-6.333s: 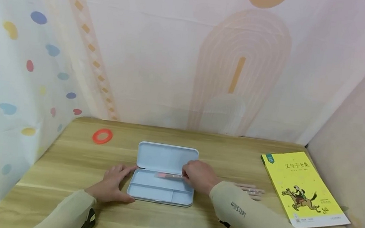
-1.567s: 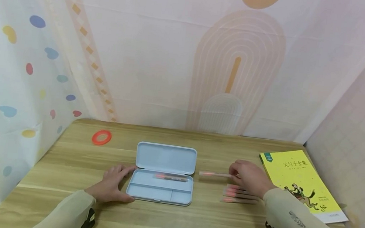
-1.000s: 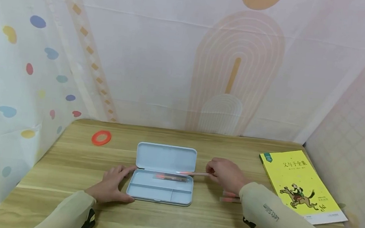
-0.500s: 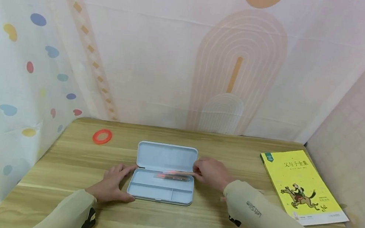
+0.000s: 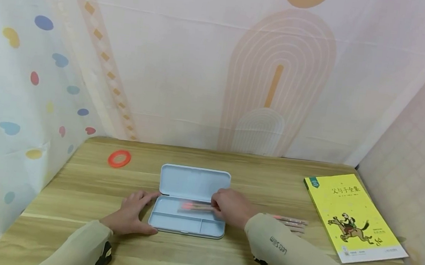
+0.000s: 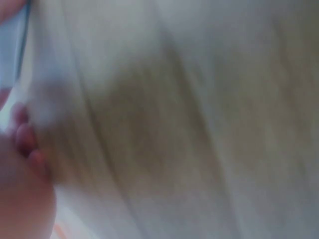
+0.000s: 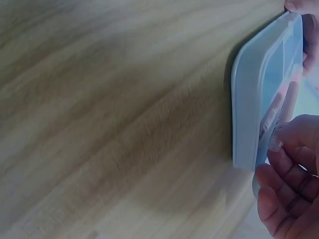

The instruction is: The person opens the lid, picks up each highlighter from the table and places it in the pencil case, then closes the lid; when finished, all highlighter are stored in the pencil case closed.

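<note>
Currently, the right hand [image 5: 233, 206] is gripping a pen [image 7: 289, 102], pinching it between thumb and fingers at the right end of an open light-blue pencil case [image 5: 173, 222]. The pen is pointing leftward over the long rear compartment, close beside a second pen [image 7: 271, 113] that is lying inside; whether the held one is touching the compartment floor I cannot tell. The left hand [image 5: 131, 214] is resting open against the case's left side, its thumb reaching the front corner and its forefinger reaching the hinge. The front half of the case is showing two compartments, a longer one on the left and a shorter one on the right, while the lid [image 5: 193, 182] is leaning back behind.

Several more pens [image 5: 293, 221] are lying on the wooden table [image 5: 191, 264] to the right, partly hiding behind the cream right sleeve [image 5: 296, 256], which is bearing dark lettering. Farther right, a yellow book [image 5: 355, 212] is lying at a slant, its cover showing riders on a galloping horse. A red ring [image 5: 110, 160] is lying near the table's back left. Behind everything, a pale patterned cloth [image 5: 171, 80] is hanging, displaying a rainbow arch.
</note>
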Demonstrator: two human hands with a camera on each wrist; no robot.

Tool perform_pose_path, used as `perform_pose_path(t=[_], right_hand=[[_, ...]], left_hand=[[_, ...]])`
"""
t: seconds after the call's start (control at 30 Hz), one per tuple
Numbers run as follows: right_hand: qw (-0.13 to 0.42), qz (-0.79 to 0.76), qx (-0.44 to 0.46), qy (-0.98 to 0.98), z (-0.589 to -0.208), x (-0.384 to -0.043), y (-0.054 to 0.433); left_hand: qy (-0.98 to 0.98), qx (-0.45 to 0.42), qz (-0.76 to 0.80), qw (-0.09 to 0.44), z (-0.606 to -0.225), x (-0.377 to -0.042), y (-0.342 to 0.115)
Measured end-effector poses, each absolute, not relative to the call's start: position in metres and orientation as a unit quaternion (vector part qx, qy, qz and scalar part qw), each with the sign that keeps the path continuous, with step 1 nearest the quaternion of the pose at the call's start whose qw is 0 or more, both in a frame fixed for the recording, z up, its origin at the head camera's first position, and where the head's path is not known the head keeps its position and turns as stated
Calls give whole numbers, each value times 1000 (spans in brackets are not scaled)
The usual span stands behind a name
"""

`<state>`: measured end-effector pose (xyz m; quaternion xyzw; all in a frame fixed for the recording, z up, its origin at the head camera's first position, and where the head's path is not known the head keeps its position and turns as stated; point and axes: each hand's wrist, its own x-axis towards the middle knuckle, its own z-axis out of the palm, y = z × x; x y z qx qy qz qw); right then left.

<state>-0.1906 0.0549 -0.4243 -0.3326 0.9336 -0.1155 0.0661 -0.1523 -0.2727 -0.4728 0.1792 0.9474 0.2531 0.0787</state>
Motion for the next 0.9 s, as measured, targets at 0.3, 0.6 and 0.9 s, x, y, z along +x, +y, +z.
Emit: perform_pose_path(t=[0.3,0.6,0.9], right_hand=[[58,-98,-325,939,-431,-188,51],[37,-89,-337,937,-432,-186,53],[43,-106,-344,932,-432,-186,55]], left_hand=[[945,178,261,84,-470,-151,-272],[945,179,258,86,-470,-151,-271],[946,181,256,83,-471,-150,-272]])
